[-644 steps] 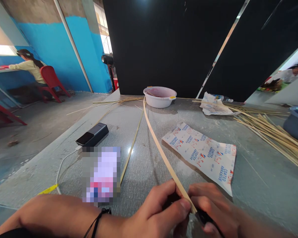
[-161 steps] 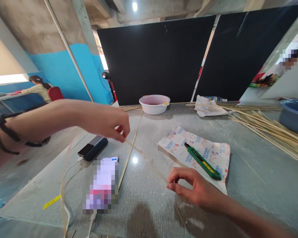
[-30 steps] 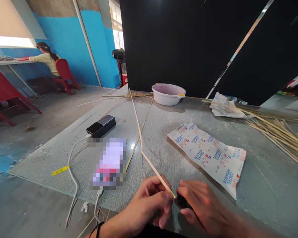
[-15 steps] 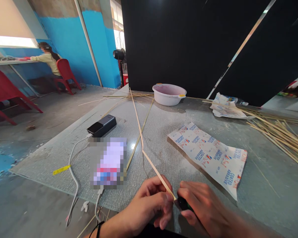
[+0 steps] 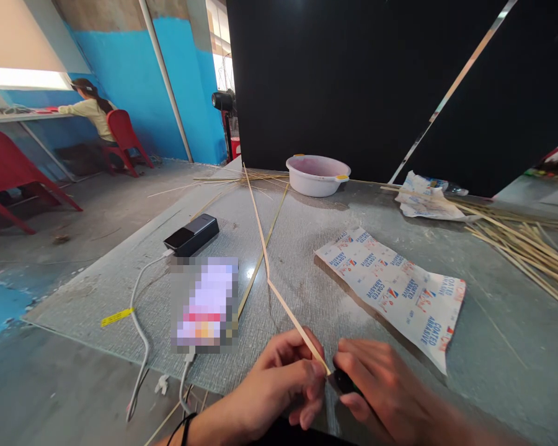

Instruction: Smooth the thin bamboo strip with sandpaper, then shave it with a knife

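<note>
Between the thumb and fingers of my left hand (image 5: 286, 381) is the near end of a thin, pale bamboo strip (image 5: 289, 313). The strip bends partway along and stretches away across the table. My right hand (image 5: 381, 384) is closed around the black handle of a knife (image 5: 343, 381). Its short blade, mostly hidden by my fingers, meets the strip's end beside my left thumb. A greenish strip (image 5: 263, 254) lies on the table, crossing behind the held one. To the right rests a curled sheet of sandpaper (image 5: 395, 288), its printed backing up.
A white basin (image 5: 317, 176) stands at the table's back. On the left are a power bank (image 5: 191, 235), a phone (image 5: 207, 303) and a white cable (image 5: 142, 334). Bamboo strips (image 5: 530, 248) lie heaped at right near crumpled paper (image 5: 428, 197). A person (image 5: 93, 111) sits far left.
The view has shifted very slightly. Both hands, the strip and the knife keep nearly the same positions.
</note>
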A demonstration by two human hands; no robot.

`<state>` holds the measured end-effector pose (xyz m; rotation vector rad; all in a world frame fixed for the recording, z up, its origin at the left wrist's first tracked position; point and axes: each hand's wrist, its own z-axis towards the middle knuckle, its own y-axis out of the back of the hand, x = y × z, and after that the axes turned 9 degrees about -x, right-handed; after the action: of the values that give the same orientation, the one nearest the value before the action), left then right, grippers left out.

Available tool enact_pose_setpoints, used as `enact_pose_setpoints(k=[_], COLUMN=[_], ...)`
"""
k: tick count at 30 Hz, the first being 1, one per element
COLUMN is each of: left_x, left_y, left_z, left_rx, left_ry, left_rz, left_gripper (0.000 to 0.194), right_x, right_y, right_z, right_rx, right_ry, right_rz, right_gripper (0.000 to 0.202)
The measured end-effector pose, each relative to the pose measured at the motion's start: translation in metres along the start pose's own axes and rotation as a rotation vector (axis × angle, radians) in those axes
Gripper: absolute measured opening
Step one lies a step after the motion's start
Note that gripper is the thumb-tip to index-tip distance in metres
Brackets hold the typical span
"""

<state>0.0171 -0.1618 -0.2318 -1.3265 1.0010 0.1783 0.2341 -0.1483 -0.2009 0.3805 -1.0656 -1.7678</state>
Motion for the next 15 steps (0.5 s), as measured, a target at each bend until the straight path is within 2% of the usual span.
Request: enact_pose_setpoints(k=[15], left_x=[0.0034], left_y=[-0.0023], left_z=[-0.0027], left_rx=[0.106], left_ry=[0.043], left_rz=[0.009], left_gripper=[0.019], right_x=[0.0054], right_y=[0.0031], right_z=[0.0044], right_rx=[-0.005], right_ry=[0.0], right_rz=[0.177], right_gripper=[0.06])
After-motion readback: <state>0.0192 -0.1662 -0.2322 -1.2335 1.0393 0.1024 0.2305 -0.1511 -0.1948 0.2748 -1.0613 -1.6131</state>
